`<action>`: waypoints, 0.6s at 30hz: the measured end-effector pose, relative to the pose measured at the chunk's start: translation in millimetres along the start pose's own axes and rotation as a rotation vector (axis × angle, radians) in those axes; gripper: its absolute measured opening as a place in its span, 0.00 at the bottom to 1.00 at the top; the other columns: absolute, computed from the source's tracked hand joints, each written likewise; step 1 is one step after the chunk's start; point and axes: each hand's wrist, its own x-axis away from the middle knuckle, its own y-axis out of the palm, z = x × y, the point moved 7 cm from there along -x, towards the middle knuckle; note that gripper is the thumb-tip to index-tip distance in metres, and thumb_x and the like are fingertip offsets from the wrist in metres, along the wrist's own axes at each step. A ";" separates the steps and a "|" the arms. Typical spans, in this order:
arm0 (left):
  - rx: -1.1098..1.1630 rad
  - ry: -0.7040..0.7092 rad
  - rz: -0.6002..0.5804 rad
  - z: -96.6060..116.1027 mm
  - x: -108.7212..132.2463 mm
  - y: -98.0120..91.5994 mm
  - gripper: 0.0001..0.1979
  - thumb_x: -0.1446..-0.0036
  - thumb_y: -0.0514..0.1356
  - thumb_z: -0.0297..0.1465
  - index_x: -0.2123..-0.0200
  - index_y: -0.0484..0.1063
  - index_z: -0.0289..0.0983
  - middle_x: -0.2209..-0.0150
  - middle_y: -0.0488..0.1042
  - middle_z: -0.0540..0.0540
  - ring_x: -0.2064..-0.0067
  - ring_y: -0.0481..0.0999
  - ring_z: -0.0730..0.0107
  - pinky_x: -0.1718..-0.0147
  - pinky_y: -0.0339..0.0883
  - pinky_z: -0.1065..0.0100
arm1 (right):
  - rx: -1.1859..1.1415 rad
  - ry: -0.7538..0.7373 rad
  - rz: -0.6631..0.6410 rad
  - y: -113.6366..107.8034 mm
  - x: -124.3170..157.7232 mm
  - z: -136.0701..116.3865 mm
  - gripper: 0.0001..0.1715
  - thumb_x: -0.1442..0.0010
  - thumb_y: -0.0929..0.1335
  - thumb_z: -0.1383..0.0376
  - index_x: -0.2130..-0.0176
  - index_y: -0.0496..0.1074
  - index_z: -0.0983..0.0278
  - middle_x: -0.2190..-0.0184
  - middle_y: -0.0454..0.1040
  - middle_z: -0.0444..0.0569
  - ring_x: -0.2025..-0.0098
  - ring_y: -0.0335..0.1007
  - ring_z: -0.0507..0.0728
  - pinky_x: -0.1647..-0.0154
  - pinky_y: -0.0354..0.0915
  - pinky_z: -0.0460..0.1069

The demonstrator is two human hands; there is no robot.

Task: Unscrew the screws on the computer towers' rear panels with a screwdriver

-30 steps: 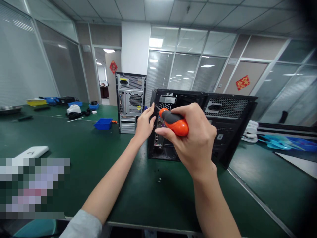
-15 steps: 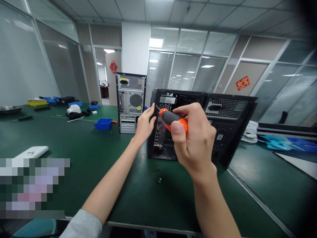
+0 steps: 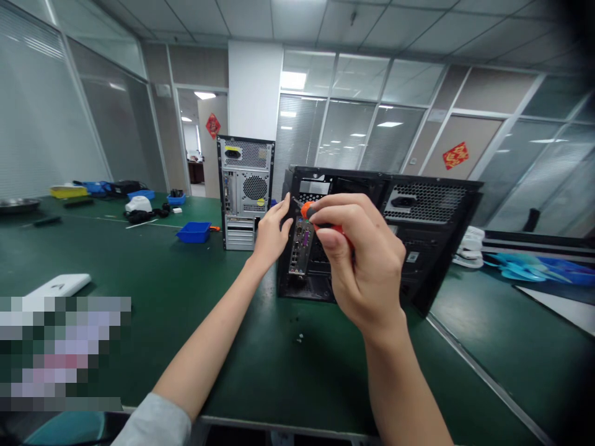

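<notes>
A black computer case (image 3: pixel 432 198) stands on the green table, its back with ports and vents facing me. My right hand (image 3: pixel 367 260) is wrapped round an orange and grey screwdriver (image 3: pixel 308 210), covering most of its handle. The shaft points left at the case's back, close to its left edge; whether the tip sits on a screw I cannot make out. My left hand (image 3: pixel 273 230) lies with straightened fingers against that left edge, its fingertips near the screwdriver's tip, and holds nothing.
A second computer tower (image 3: pixel 246 192) stands upright behind my left hand. Left of it sits a blue tray (image 3: pixel 194 232). Small white bits (image 3: pixel 300 337) lie on the green table (image 3: pixel 260 378). At the right are blue bags (image 3: pixel 520 266); a white box-like item (image 3: pixel 60 285) lies left.
My right hand's fingers have shifted forward over the screwdriver's handle, which now shows less and looks turned. My left hand and the case stay put.
</notes>
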 end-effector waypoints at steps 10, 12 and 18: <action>0.016 -0.021 0.006 -1.8 0.7 0.0 0.25 0.41 0.51 0.23 0.39 0.61 0.38 0.41 0.68 0.47 0.41 0.67 0.63 0.40 0.60 0.64 | 0.072 -0.006 -0.025 3.5 -1.8 -3.7 0.14 0.47 0.65 0.73 0.60 0.61 0.61 0.63 0.70 0.47 0.57 0.70 0.54 0.59 0.70 0.50; 0.019 -0.027 0.008 -4.0 0.2 1.2 0.26 0.41 0.51 0.23 0.39 0.60 0.39 0.41 0.67 0.47 0.40 0.67 0.63 0.40 0.60 0.62 | 0.074 0.001 -0.037 4.0 -0.4 -2.7 0.17 0.49 0.64 0.76 0.59 0.61 0.61 0.61 0.69 0.49 0.56 0.70 0.54 0.63 0.71 0.49; 0.006 -0.032 0.003 -5.3 -0.4 2.5 0.28 0.42 0.53 0.23 0.38 0.59 0.39 0.40 0.67 0.46 0.40 0.66 0.63 0.40 0.60 0.62 | 0.066 0.031 -0.062 4.2 1.6 -0.9 0.22 0.50 0.62 0.78 0.56 0.59 0.60 0.58 0.67 0.51 0.56 0.70 0.56 0.68 0.72 0.48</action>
